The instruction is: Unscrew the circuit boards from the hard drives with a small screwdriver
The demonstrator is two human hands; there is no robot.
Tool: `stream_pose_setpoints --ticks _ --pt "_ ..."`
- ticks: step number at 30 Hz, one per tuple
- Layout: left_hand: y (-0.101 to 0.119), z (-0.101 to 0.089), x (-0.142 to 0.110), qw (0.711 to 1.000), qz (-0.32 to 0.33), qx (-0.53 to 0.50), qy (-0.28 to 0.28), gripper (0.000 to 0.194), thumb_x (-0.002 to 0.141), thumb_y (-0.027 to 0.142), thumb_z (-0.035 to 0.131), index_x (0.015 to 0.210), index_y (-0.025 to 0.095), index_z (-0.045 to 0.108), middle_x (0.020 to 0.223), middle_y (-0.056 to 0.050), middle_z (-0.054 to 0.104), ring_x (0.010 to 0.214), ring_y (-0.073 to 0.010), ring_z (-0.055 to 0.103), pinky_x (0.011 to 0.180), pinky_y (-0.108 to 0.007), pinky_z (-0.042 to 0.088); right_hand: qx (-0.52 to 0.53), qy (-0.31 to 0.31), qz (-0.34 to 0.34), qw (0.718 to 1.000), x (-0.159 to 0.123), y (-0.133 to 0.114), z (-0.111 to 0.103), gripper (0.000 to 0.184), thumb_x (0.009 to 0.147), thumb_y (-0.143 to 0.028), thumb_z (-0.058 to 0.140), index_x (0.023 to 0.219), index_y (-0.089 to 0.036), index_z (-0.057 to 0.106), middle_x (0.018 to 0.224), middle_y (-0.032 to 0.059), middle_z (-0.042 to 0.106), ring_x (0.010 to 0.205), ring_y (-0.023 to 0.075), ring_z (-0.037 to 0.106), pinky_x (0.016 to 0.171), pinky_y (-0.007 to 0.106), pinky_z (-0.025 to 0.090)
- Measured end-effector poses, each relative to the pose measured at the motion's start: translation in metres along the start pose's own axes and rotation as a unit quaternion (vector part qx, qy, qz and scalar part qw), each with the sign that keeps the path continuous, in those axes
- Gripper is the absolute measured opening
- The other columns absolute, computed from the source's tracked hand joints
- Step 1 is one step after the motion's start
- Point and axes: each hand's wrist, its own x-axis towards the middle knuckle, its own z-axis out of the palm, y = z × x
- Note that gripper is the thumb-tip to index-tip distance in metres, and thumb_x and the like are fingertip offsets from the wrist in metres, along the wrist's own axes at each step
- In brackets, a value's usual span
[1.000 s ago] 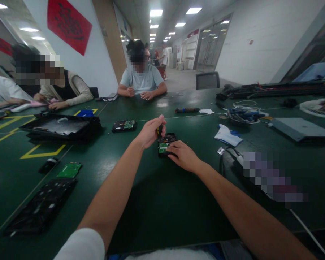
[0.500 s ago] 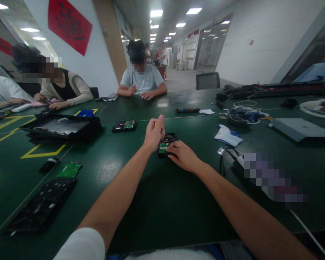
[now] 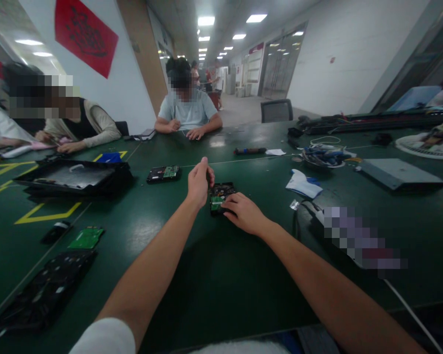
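Observation:
A black hard drive (image 3: 216, 202) with a green circuit board lies on the dark green table in front of me. My right hand (image 3: 241, 210) grips its near right side, fingers bent over the edge and board. My left hand (image 3: 200, 183) is raised just beyond the drive's left side, thumb up and fingers curled in. Whatever those fingers hold is hidden behind the hand. Farther left lies a second hard drive (image 3: 164, 173), its green board facing up.
At left are a black tray (image 3: 74, 177), a loose green circuit board (image 3: 86, 237) and a black panel (image 3: 44, 290). To the right lie a white glove (image 3: 302, 184), a power strip (image 3: 354, 236), a cable bundle (image 3: 323, 155) and a grey metal case (image 3: 398, 173). Co-workers (image 3: 187, 110) sit opposite.
The view has swung slightly right, so everything sits farther left. My left hand has turned, and the small yellow spot seen at its fingers is hidden now. My right hand stays on the drive.

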Motion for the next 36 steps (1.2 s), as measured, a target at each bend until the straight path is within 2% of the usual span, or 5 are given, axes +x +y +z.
stream_pose_setpoints --ticks 8,14,21,29,36 --pt "0.006 -0.014 0.010 0.999 -0.034 0.036 -0.008 0.044 0.076 0.058 0.080 0.068 0.017 0.064 0.061 0.003 0.055 0.054 -0.0083 0.051 0.050 -0.020 0.039 -0.011 -0.005 0.009 1.000 0.001 -0.003 -0.004 0.024 0.096 -0.020 0.065 0.118 -0.012 0.071 0.118 0.0143 0.068 0.113 0.0278 0.058 0.103 0.045 0.049" --pt "0.015 -0.010 0.006 0.998 -0.050 0.009 -0.030 0.044 0.067 0.052 0.087 0.071 0.018 0.058 0.062 0.003 0.061 0.054 -0.0093 0.055 0.052 -0.021 0.043 -0.014 -0.009 0.021 1.000 0.003 -0.004 -0.006 0.020 0.096 -0.022 0.066 0.114 -0.013 0.070 0.116 0.0130 0.068 0.109 0.0262 0.058 0.101 0.043 0.050" --pt "0.025 -0.018 0.009 0.995 -0.070 0.037 -0.057 0.039 0.068 0.047 0.086 0.071 0.016 0.062 0.067 -0.001 0.067 0.061 -0.0127 0.061 0.061 -0.024 0.049 -0.006 -0.001 0.009 1.000 0.002 -0.002 -0.004 0.021 0.095 -0.020 0.067 0.113 -0.012 0.072 0.115 0.0130 0.068 0.109 0.0261 0.058 0.101 0.042 0.050" --pt "0.027 -0.022 0.014 0.995 -0.050 0.086 -0.003 0.031 0.080 0.039 0.078 0.066 0.014 0.066 0.063 -0.001 0.061 0.057 -0.0109 0.054 0.054 -0.022 0.040 0.001 0.006 0.012 1.000 0.002 0.002 0.000 0.018 0.094 -0.020 0.069 0.110 -0.015 0.076 0.113 0.0111 0.071 0.109 0.0266 0.061 0.098 0.044 0.050" --pt "0.019 -0.006 0.005 0.995 -0.093 -0.042 0.025 0.051 0.089 0.065 0.063 0.071 0.018 0.058 0.057 0.002 0.055 0.051 -0.0118 0.052 0.053 -0.025 0.045 0.015 0.026 0.016 0.999 0.001 0.004 0.003 0.018 0.092 -0.022 0.072 0.108 -0.016 0.076 0.112 0.0109 0.072 0.107 0.0272 0.062 0.094 0.045 0.051"
